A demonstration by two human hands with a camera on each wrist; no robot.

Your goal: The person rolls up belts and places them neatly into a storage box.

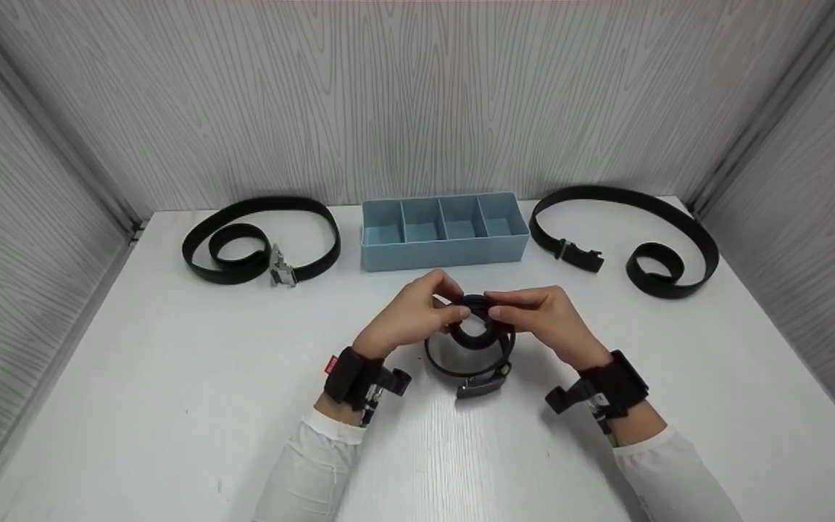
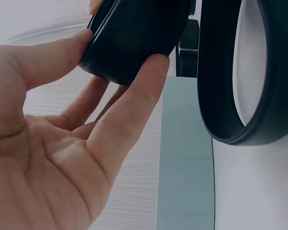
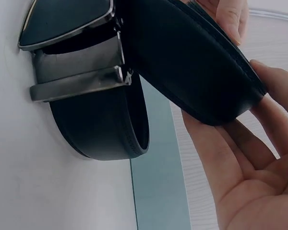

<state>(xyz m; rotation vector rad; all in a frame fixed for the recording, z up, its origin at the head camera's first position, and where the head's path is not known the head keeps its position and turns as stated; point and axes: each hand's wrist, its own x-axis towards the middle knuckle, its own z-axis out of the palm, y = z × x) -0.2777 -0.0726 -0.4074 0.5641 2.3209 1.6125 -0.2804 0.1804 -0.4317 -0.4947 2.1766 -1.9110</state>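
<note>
- While resting near the table's back-left corner, a black belt with a silver buckle [image 1: 261, 240] is lying in a loose curl on the white table [image 1: 171, 406], well apart from both hands; its inner end is spiralling into a smaller loop.
- Coming in from the lower left, the left hand [image 1: 412, 313] is pinching the coiled black belt [image 1: 472, 341] at its upper left edge; in the left wrist view the thumb and fingers [image 2: 134, 115] are curling round the coil's rim, clamped on it.
- Sitting just behind the hands, a pale blue divided organiser box [image 1: 443, 230] is standing at the table's middle rear; its four compartments are lying side by side; a belt is not showing in any of them.
- Standing on edge at the table's centre, just in front of the box, the coiled black belt is being held between both hands, tight coil uppermost; its dark metal buckle [image 1: 481, 386] is lying on the table at the near side, beneath the outer loop.
- Meeting the coil from the right, the right hand [image 1: 546, 319] is gripping its upper right edge; the fingertips [image 3: 233, 19] are pressing the rim from either side, closed on the belt.
- Lying near the back-right corner, a black belt with a black clasp [image 1: 628, 235] is curving in a wide arc, one end rolled into a small coil.
</note>
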